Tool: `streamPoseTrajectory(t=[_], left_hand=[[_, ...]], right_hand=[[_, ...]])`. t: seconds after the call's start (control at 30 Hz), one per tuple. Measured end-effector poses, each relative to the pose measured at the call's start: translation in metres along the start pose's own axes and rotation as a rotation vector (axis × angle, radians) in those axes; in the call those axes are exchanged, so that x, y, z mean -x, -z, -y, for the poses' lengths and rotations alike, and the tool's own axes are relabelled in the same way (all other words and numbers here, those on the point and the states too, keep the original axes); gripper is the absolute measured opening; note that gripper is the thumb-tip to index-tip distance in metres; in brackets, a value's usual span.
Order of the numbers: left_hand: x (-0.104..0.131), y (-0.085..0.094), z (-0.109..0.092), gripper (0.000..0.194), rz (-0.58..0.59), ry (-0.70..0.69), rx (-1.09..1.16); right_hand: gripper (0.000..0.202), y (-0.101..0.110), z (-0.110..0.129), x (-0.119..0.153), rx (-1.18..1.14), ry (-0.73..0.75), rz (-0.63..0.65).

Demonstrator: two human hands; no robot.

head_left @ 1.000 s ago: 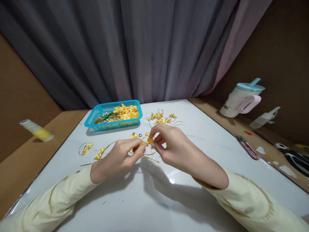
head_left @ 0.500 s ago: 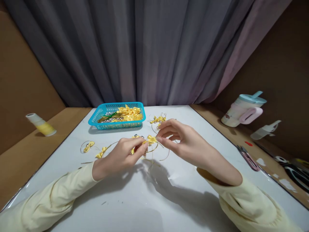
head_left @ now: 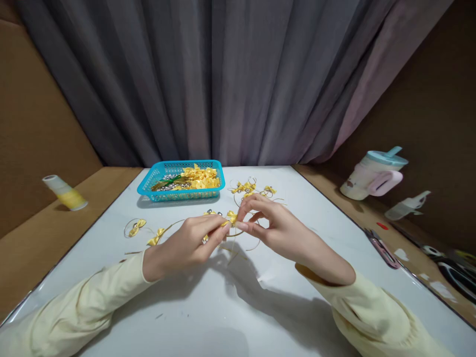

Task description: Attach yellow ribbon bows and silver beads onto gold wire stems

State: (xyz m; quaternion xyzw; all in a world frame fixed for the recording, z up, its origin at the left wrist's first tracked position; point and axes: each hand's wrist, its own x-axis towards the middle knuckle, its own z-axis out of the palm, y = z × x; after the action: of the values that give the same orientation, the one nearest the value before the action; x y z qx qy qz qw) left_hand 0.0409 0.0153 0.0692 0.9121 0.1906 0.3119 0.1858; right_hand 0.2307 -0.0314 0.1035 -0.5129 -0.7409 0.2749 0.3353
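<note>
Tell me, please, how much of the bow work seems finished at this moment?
Done: several wired bows lie beyond the hands, and two more at the left. In hand: the left hand and right hand pinch one yellow bow with thin wire, both in a closed grip. Left: the blue basket holds many loose bows.

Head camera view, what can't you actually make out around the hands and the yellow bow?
Head view:
- Yellow bow: mostly covered by the fingertips of the left hand and right hand; its knot is hidden.
- Gold wire: too thin to trace under the hands.
- Blue basket: the silvery bits beside the bows are too small to identify.
- Items at the right edge: cut off and blurred.
</note>
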Motion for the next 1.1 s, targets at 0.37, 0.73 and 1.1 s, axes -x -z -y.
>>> streamPoseTrajectory(t=[0.37,0.73,1.1], left_hand=[[0.002,-0.005,0.01,0.026,0.115,-0.17,-0.226],[-0.01,0.008,0.006,0.038,0.262,0.301,0.263],[-0.005,-0.002,0.014,0.03,0.147,0.145,0.015]], right_hand=[[0.016,-0.006,-0.005,-0.006,-0.128,-0.096,0.088],[0.012,0.009,-0.015,-0.002,-0.291,-0.07,0.055],[0.015,-0.016,-0.045,0.009,-1.034,-0.357,0.456]])
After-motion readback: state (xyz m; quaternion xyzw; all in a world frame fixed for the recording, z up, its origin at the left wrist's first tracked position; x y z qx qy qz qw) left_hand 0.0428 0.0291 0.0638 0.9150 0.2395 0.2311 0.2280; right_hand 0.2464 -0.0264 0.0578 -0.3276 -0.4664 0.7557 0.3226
